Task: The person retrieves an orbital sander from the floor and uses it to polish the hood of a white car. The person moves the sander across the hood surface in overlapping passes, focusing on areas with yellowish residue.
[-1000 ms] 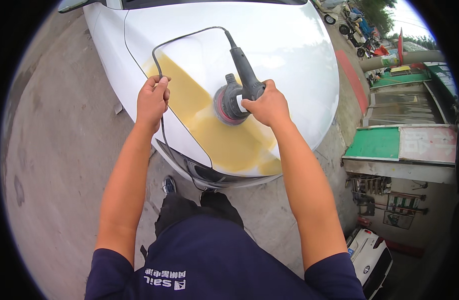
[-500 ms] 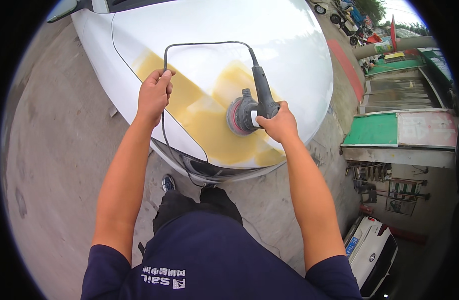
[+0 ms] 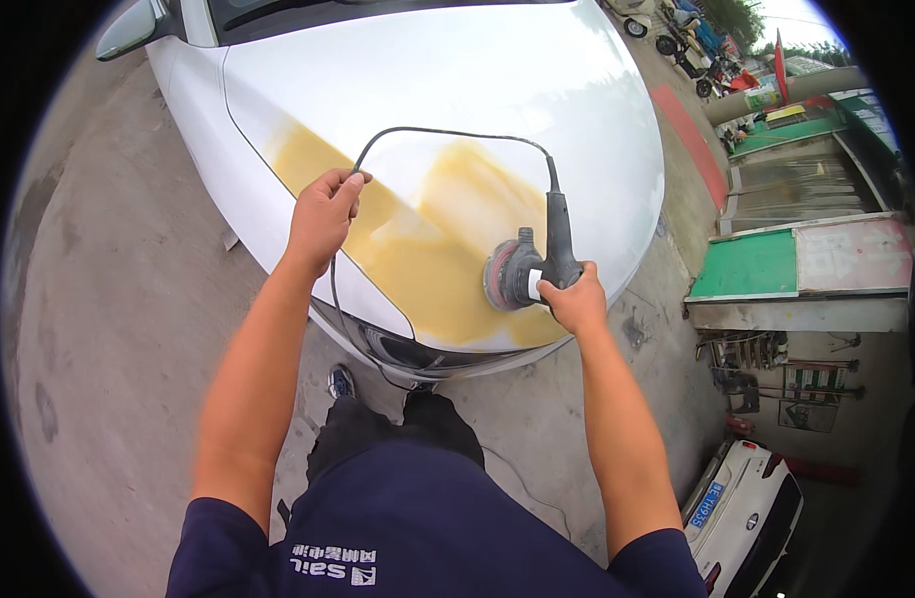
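My right hand point(image 3: 577, 299) is closed round the body of a dark grey electric sander point(image 3: 539, 271) with a round pad. The pad is tilted and rests at the lower right of a yellow-brown patch point(image 3: 428, 284) on the white car hood point(image 3: 398, 75); whether its whole face touches I cannot tell. From the sander's handle a black power cord point(image 3: 457, 130) arches leftward to my left hand point(image 3: 325, 221), which pinches it above the patch. Below that hand the cord hangs past the hood's front edge. My right palm hides part of the sander's rear.
The car's dark grille and headlight area point(image 3: 388, 351) lies just before my feet. At the upper left is a side mirror point(image 3: 129, 30). To the right stand a green and pink panel point(image 3: 747, 261), a second white car point(image 3: 742, 523) and parked scooters point(image 3: 682, 55). Cord trails on the concrete.
The sander in my right hand has moved right and toward me across the patch. My left hand, still pinching the cord, has shifted slightly right and nearer. The view has tilted a little.
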Available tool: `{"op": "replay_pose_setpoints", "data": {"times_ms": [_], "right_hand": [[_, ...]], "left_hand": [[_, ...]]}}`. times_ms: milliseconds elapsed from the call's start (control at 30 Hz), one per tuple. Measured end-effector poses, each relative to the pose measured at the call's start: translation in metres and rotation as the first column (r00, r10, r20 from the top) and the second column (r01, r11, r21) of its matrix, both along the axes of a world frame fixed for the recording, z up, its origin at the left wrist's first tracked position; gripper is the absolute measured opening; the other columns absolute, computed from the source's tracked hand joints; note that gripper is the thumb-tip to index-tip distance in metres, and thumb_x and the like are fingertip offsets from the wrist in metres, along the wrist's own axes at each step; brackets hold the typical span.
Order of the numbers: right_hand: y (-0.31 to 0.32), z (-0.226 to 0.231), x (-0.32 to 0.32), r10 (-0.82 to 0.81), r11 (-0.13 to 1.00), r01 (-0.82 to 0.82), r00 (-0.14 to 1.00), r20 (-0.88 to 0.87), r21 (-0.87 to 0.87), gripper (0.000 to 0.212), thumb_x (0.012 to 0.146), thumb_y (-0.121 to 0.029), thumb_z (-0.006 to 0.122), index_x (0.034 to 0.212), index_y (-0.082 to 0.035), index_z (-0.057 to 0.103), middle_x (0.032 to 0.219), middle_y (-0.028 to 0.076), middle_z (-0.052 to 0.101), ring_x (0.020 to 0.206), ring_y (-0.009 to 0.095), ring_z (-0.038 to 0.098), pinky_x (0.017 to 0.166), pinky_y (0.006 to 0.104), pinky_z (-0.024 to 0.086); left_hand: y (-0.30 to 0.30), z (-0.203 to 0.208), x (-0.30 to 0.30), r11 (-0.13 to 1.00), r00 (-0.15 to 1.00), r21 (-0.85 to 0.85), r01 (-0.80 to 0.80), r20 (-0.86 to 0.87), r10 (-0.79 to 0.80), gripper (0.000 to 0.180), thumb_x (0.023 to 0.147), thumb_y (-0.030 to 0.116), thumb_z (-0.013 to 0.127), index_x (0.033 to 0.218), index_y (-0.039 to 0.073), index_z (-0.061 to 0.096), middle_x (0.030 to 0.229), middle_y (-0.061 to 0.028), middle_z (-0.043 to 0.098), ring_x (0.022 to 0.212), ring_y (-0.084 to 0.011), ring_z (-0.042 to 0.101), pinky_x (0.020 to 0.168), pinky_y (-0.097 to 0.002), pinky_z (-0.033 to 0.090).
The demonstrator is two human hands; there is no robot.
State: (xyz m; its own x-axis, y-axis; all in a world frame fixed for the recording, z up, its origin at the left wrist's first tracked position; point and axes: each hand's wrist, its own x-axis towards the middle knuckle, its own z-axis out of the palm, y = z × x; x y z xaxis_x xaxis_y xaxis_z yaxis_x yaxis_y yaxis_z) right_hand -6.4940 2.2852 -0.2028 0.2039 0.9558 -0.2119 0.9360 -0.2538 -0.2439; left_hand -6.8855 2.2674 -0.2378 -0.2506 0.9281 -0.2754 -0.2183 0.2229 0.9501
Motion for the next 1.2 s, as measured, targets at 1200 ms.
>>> {"op": "replay_pose_setpoints", "data": {"times_ms": [1200], "right_hand": [[0.027,0.006,0.011,-0.017,0.999,0.017,1.0,0.003,-0.043,0.087,0.079,-0.045,0.08,0.136,0.009,0.043,0.115,0.029,0.072,0.107,0.042,0.072,0.095,0.0463,0.057]], "left_hand": [[-0.281,-0.221,-0.018,0.781,0.802,-0.573,0.25,-0.33,-0.498,0.067,0.106,0.059,0.051,0.081,0.001,0.071,0.076,-0.0141,0.073,0.083,-0.0287,0.074,0.081,-0.0426,0.056]]}}
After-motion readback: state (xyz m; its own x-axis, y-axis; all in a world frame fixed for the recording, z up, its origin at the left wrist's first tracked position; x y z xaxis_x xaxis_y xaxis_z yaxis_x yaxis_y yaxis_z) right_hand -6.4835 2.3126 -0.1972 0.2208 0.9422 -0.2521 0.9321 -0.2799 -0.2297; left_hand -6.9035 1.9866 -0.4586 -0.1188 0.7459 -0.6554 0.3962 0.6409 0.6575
